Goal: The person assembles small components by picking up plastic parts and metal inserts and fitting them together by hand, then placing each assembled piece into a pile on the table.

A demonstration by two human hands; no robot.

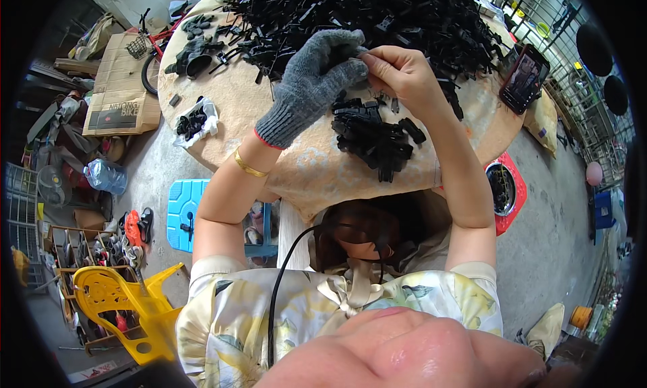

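Left hand (317,75): in a grey glove, my fingers pinch a small black part (364,51) above the table (310,166).
Right hand (397,71): bare, my fingertips pressed onto the same part.
Small pile (374,135): black parts just below my hands.
Big heap (377,14): behind my hands.
Phone (524,78): at the table's right edge.

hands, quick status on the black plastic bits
Left hand, grey glove, and bare right hand pinch one small black part. Sorted pile beneath. Nothing blocking.
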